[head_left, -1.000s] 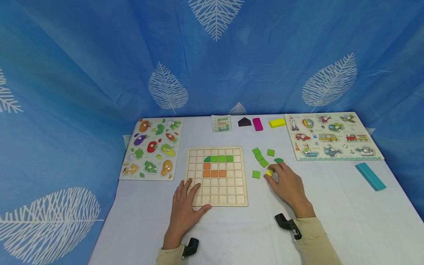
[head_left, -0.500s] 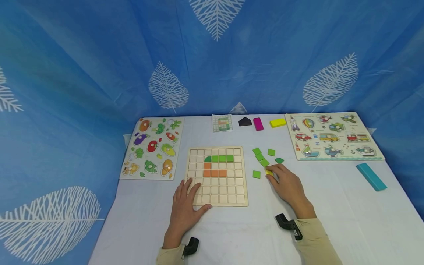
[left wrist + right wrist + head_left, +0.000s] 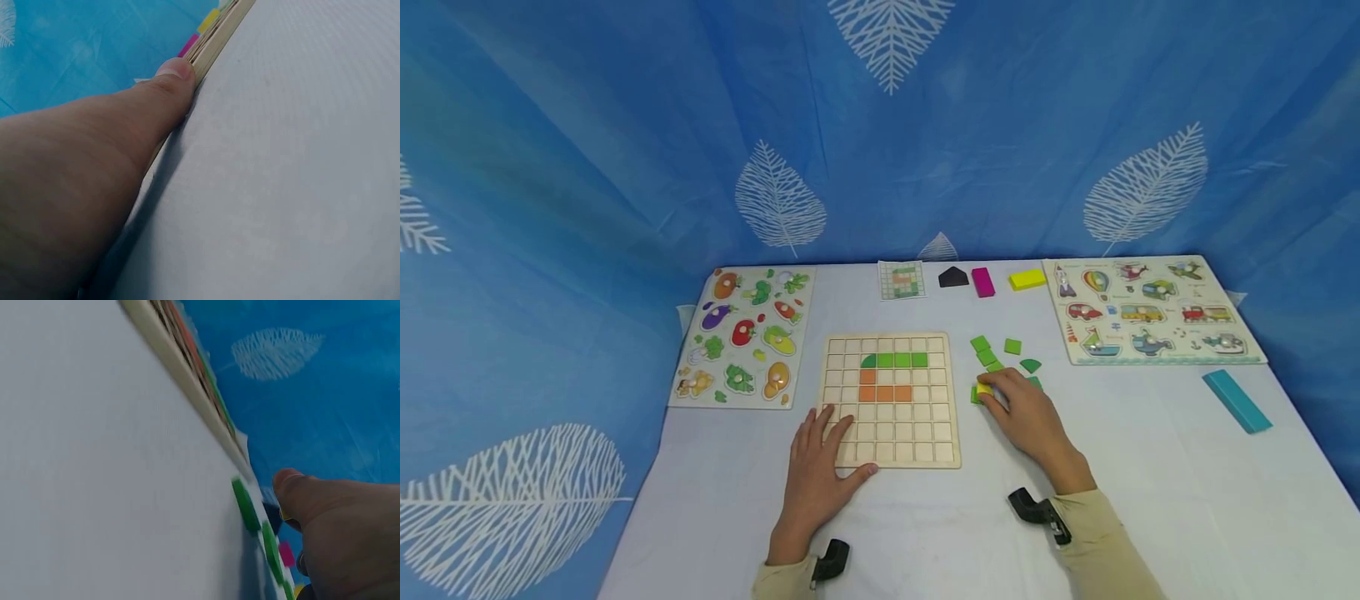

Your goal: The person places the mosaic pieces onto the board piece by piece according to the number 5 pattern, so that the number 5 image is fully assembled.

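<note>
Right of the wooden grid board (image 3: pixel 891 398), the right hand (image 3: pixel 1026 412) pinched a small yellow tile (image 3: pixel 984 389) in its fingertips, low over the white table (image 3: pixel 1150 467). Tile sat just beside the board's right edge, touching or over a green tile (image 3: pixel 976 395); can't tell which. More loose green tiles (image 3: pixel 996 350) lay just past the fingers. Left hand (image 3: pixel 817 467) rested flat on the board's near-left corner, fingers straight and spread, thumb (image 3: pixel 169 84) against the board edge in the left wrist view. Board held a row of green pieces (image 3: pixel 895 360) and orange pieces (image 3: pixel 883 387) below them. Vegetable peg puzzle (image 3: pixel 745 333) lay left of the board, vehicle peg puzzle (image 3: pixel 1153 308) far right. Pattern card (image 3: pixel 901 279), dark block (image 3: pixel 953 277), magenta block (image 3: pixel 982 282), yellow block (image 3: pixel 1027 279) along the back; teal block (image 3: pixel 1236 400) at right.
</note>
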Action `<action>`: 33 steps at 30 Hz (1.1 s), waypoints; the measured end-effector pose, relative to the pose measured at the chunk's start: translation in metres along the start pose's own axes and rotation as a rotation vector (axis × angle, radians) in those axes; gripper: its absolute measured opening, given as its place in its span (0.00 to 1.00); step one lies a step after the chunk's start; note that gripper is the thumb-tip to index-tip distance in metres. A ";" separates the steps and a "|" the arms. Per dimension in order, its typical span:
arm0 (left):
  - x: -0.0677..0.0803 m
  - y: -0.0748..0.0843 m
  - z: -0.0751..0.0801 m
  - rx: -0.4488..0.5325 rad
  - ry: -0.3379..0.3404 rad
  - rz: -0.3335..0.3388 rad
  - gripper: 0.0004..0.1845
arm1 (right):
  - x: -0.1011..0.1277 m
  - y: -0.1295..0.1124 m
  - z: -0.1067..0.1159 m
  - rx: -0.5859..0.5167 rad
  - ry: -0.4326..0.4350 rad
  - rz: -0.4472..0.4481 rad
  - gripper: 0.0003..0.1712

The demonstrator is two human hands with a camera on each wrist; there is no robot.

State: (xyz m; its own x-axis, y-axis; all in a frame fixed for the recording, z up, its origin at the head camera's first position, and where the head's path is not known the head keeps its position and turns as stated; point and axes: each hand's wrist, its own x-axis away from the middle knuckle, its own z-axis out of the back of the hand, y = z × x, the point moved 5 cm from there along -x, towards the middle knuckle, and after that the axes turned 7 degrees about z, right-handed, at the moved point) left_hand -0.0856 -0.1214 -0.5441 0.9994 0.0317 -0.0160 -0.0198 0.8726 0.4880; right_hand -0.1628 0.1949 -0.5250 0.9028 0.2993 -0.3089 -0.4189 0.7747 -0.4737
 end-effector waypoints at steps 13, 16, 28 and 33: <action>0.000 -0.001 -0.003 -0.008 0.012 -0.003 0.45 | -0.033 -0.060 -0.043 0.003 -0.126 0.111 0.11; 0.000 -0.001 -0.002 -0.010 0.017 -0.007 0.45 | -0.035 -0.063 -0.048 0.007 -0.145 0.106 0.11; 0.000 0.000 0.001 -0.006 0.019 -0.017 0.44 | -0.037 -0.068 -0.052 -0.008 -0.127 0.107 0.07; 0.000 -0.002 -0.001 -0.009 0.026 -0.021 0.44 | -0.035 -0.067 -0.053 -0.010 -0.125 0.102 0.07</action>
State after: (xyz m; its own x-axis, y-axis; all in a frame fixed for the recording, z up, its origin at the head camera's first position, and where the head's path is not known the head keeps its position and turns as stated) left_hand -0.0854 -0.1224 -0.5455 0.9985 0.0261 -0.0486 0.0003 0.8777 0.4791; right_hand -0.1714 0.1029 -0.5263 0.8605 0.4435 -0.2508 -0.5092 0.7316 -0.4533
